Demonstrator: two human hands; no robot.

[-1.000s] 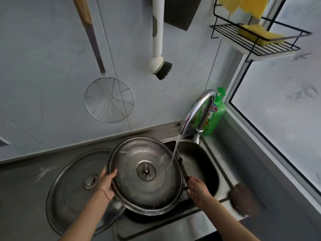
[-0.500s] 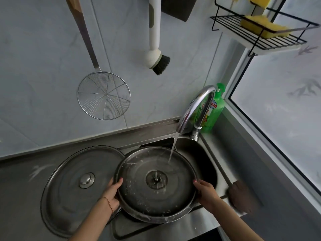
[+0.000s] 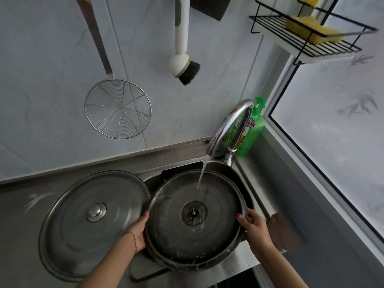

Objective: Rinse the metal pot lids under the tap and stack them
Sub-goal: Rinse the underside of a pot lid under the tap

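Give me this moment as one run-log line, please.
step: rinsing | held lid: underside up, under tap stream | left hand, right hand: gripping rim | second lid: on counter

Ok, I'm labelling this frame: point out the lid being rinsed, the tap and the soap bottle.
Lid being rinsed (image 3: pixel 166 221): head view, wet inner face.
Tap (image 3: pixel 228 123): head view, curved spout.
Soap bottle (image 3: pixel 254 129): head view, green body.
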